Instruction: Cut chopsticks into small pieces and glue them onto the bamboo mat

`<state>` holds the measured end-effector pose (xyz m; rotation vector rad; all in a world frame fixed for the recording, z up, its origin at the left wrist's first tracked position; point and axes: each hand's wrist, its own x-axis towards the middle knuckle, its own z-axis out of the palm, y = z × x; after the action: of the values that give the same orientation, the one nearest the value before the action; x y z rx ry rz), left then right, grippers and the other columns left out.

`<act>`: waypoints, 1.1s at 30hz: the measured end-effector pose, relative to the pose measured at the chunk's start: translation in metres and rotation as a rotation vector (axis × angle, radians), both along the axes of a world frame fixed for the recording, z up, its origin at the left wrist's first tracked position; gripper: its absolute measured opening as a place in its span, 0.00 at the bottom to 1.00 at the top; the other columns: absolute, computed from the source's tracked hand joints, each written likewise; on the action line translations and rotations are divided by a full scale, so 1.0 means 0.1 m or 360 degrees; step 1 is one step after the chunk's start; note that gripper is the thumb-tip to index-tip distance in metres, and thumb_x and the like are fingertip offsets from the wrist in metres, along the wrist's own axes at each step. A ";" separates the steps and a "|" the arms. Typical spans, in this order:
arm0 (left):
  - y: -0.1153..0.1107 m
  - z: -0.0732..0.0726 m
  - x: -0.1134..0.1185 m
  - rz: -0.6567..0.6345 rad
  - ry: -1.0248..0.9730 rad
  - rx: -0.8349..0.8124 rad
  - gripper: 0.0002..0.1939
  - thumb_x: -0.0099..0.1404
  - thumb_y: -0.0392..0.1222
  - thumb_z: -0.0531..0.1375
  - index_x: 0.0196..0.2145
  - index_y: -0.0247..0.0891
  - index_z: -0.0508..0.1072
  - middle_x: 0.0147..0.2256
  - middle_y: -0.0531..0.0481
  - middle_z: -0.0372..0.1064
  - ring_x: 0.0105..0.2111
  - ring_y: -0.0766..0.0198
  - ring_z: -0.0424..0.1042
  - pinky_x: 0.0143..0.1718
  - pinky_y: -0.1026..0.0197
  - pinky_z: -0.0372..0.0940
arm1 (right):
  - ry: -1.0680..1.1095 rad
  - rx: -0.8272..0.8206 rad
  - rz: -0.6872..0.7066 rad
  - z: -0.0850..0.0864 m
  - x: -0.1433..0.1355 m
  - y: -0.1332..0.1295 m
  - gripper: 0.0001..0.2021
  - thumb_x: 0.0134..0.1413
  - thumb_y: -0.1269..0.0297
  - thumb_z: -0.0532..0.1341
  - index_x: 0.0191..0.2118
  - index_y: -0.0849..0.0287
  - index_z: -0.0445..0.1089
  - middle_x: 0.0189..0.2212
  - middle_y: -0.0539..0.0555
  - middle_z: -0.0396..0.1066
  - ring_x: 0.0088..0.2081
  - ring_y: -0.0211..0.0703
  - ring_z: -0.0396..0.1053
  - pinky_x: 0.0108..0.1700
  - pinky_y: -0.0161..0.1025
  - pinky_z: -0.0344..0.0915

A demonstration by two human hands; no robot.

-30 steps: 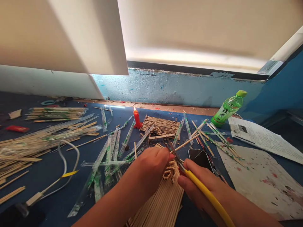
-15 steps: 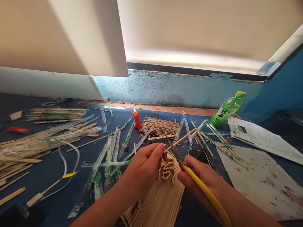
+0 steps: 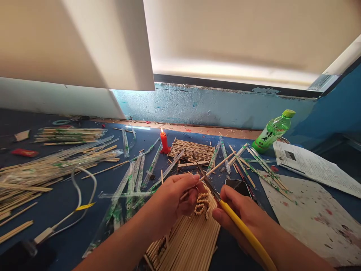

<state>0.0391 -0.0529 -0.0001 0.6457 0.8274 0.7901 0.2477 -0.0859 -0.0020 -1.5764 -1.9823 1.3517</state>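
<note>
Pinched in my left hand [image 3: 177,192] is a thin wooden chopstick [image 3: 221,163] that slants up to the right. My right hand [image 3: 239,207] grips a yellow-handled tool [image 3: 242,229] with dark metal jaws, either pliers or cutters. Its jaws [image 3: 207,180] lie at the chopstick, just right of my left fingertips; whether they are closed on it I cannot tell. Beneath both hands lies a panel of sticks set side by side [image 3: 191,241]. Small beadlike wooden pieces [image 3: 201,205] form a curved pattern at its far end, partly covered by my left hand.
A lit red candle [image 3: 164,142] stands beside a smaller stick panel [image 3: 193,150]. Torn plastic wrappers [image 3: 129,184] and loose chopsticks [image 3: 25,180] cover the left side. To the right are a phone [image 3: 238,187], a green tea bottle [image 3: 273,131], papers [image 3: 316,165] and a stained board [image 3: 307,214].
My left hand has shifted slightly, its fingers now more spread below the chopstick, uncovering more of the beadlike pieces. The chopstick has slid or turned a little. The right hand keeps its grip.
</note>
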 end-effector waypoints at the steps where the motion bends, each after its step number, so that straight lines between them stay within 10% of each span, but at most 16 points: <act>1: -0.01 0.00 0.00 -0.0023 -0.0004 0.0023 0.15 0.66 0.48 0.61 0.31 0.32 0.76 0.19 0.55 0.59 0.18 0.73 0.49 0.21 0.68 0.45 | -0.0004 0.0029 0.0003 0.00 0.00 0.00 0.22 0.63 0.40 0.56 0.34 0.56 0.58 0.27 0.46 0.63 0.27 0.35 0.57 0.28 0.33 0.54; 33: 0.00 0.03 -0.09 -0.0160 -0.0104 0.0053 0.11 0.64 0.43 0.65 0.31 0.30 0.79 0.19 0.58 0.54 0.18 0.75 0.46 0.20 0.68 0.43 | -0.0162 0.0242 -0.0052 0.08 -0.03 -0.03 0.21 0.57 0.42 0.63 0.32 0.55 0.60 0.23 0.46 0.63 0.25 0.37 0.59 0.25 0.33 0.53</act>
<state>0.0302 -0.0527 0.0025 0.6824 0.7179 0.7311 0.2450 -0.0886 0.0065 -1.6288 -2.0546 1.1000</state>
